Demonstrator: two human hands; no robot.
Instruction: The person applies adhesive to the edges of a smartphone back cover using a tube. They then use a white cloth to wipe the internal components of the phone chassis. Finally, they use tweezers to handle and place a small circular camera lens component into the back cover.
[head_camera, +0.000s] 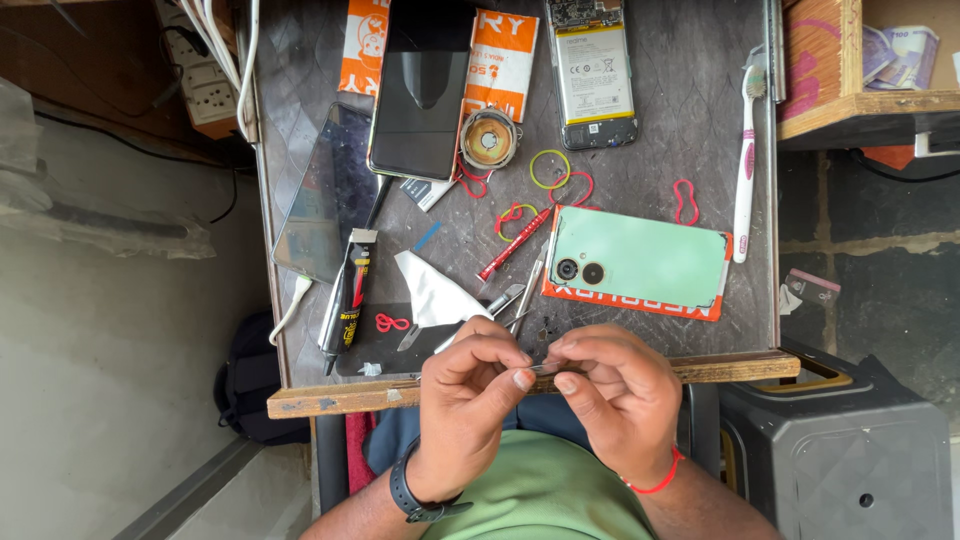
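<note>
Small metal piece (541, 368): thin and silvery, pinched between both hands just above the bench's near wooden edge (720, 366); too small to tell exactly what it is.
Left hand (470, 390): fingers curled in, thumb and forefinger closed on the left end of the small metal piece; black watch (412, 495) on the wrist.
Right hand (615, 385): fingertips pressed together on the right end of the same piece; red thread (655, 483) round the wrist.
Tweezers (515, 300): lying on the bench just beyond the hands, beside a white cloth (432, 292).
Green phone back (640, 258): flat on an orange card, towards the right side of the bench, camera rings facing up.
Opened phone (594, 70): at the far edge, battery showing.
Dark phone (422, 85): far edge, left of the opened one, resting on orange packets.
Glue tube (348, 300): black, near the left edge.
Toothbrush (745, 170): pink and white, along the right edge.
Rubber bands (550, 170): red and yellow, scattered mid-bench.
</note>
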